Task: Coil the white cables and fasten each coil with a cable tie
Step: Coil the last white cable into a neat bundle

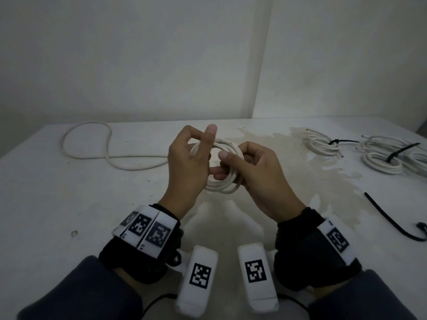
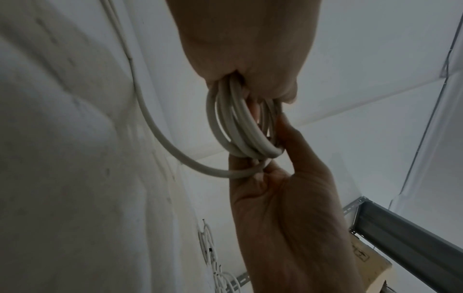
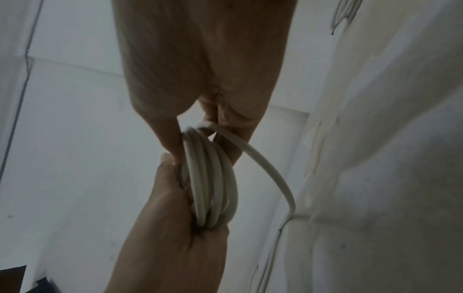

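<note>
A white cable coil (image 1: 222, 186) of several loops hangs above the table (image 1: 69, 204) between my hands. My left hand (image 1: 198, 146) grips the coil's left side, its index finger pointing up. My right hand (image 1: 231, 165) pinches the right side between thumb and fingers. In the left wrist view my left hand (image 2: 245, 75) closes round the coil (image 2: 238, 126), and my right hand (image 2: 275, 158) also holds the loose tail (image 2: 160, 138). In the right wrist view my right hand (image 3: 198, 138) meets the coil (image 3: 210, 178), and my left hand (image 3: 175, 218) grips it from below. The tail (image 1: 92, 155) trails left across the table.
Two white coils bound with black ties lie at the back right, one (image 1: 321, 144) nearer the middle and one (image 1: 383, 160) further right. A loose black cable tie (image 1: 390, 220) lies at the right. A pale stain (image 1: 288, 162) spreads across the tabletop under my hands.
</note>
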The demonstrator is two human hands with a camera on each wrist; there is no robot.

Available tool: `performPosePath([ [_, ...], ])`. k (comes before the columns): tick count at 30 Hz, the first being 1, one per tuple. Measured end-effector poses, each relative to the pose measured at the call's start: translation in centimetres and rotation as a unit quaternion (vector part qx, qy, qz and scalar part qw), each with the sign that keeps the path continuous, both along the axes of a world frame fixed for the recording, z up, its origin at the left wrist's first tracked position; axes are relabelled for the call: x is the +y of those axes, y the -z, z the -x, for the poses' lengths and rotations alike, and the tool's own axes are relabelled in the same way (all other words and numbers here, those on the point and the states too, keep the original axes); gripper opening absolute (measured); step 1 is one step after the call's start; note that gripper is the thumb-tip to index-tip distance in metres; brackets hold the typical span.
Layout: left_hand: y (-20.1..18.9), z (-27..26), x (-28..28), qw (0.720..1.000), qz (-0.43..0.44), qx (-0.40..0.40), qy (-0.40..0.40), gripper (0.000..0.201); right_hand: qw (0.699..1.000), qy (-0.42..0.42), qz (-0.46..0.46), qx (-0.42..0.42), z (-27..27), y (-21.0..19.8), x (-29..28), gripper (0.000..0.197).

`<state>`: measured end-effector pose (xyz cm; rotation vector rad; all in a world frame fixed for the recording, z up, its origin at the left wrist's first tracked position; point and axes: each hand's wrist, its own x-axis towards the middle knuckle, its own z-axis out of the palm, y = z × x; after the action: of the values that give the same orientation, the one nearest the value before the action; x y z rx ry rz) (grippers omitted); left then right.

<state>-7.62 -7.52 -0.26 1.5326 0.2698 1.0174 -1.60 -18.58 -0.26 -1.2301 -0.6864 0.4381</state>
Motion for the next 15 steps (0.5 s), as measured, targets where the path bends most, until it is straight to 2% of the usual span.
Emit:
performPosePath([
  [4,0.1,0.0,0.1,0.999,0.020,-0.016,-0.036,0.033,0.999,0.009,-0.025,0.040,0.1,0.1,0.4,0.032],
  [9,0.3,0.0,0.2,0.997,-0.038,-0.006,-0.067,0.028,0.998,-0.049,0.030,-0.003,0.4,0.5,0.7,0.026],
  [15,0.5,-0.1,0.0,0.998,-0.050,0.006,-0.043,0.035,0.992,-0.096,-0.009,0.085,1.1,0.1,0.9,0.031],
])
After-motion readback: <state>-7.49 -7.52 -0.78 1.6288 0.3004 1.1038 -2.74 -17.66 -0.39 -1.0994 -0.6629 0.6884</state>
